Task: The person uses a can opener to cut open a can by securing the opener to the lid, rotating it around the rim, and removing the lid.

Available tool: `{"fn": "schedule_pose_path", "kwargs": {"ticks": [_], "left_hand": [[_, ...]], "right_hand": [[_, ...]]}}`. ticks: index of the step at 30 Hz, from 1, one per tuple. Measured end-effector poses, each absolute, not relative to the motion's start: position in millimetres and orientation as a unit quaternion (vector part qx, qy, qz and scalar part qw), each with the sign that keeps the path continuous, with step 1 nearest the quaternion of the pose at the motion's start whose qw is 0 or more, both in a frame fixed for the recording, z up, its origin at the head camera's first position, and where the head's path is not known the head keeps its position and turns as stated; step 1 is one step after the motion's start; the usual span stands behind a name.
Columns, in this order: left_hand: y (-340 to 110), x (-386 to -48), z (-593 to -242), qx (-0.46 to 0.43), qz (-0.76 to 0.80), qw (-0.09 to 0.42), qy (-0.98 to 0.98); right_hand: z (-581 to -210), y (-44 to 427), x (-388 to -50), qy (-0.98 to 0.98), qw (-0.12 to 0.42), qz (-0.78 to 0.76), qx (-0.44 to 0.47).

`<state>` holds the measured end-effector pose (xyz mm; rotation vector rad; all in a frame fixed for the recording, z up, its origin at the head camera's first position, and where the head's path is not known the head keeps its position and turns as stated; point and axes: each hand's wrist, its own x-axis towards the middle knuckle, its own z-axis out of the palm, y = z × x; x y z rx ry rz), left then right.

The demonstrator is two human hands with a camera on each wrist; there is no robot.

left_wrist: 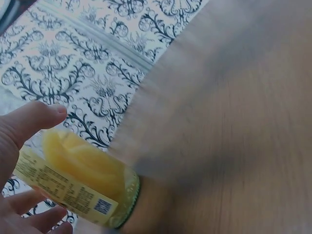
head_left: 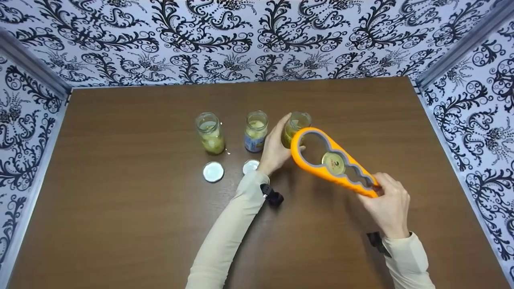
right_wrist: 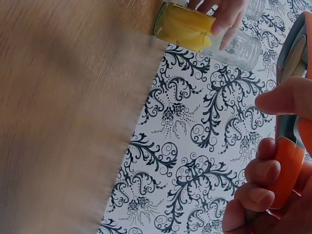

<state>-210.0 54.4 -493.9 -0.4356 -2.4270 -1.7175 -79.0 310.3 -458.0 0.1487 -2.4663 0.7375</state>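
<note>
My left hand (head_left: 276, 150) is round the rightmost glass jar (head_left: 290, 131), which stands lidless with yellow pieces in liquid. The left wrist view shows that jar's pale label (left_wrist: 68, 190), with the thumb on one side and the fingers on the other. My right hand (head_left: 387, 202) grips the narrow end of an orange jar opener (head_left: 321, 173) with a grey scalloped inner edge. Held in the air, the opener has a gold lid (head_left: 333, 163) inside its opening. The right wrist view shows fingers curled round the orange handle (right_wrist: 287, 170).
Two more open jars stand to the left: a middle jar (head_left: 255, 132) with a blue label and a left jar (head_left: 210, 134). A white lid (head_left: 213, 171) lies before the left one, another lid (head_left: 250, 166) before the middle one. Patterned walls (head_left: 225, 44) border the brown table (head_left: 120, 192).
</note>
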Motion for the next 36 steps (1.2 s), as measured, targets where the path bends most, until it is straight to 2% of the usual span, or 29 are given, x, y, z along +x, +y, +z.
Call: {"fn": "schedule_pose_path", "kwargs": {"ticks": [16,31,34,36], "left_hand": [[41,-167,-493,-0.161,-0.566,0.109,-0.801],[27,-131,-489,-0.182,-0.575,0.076,-0.794],[26,-127,-488,-0.192,-0.614,0.035,-0.765],[25,-125,-488,-0.187,-0.674,-0.033,-0.714]], "right_hand": [[-458,302,-78,-0.923,0.257,0.279,0.058],[-466,298,-78,-0.92,0.245,0.297,0.081],[-467,297,-78,-0.916,0.242,0.304,0.095],[-467,296,-79,-0.915,0.239,0.307,0.105]]}}
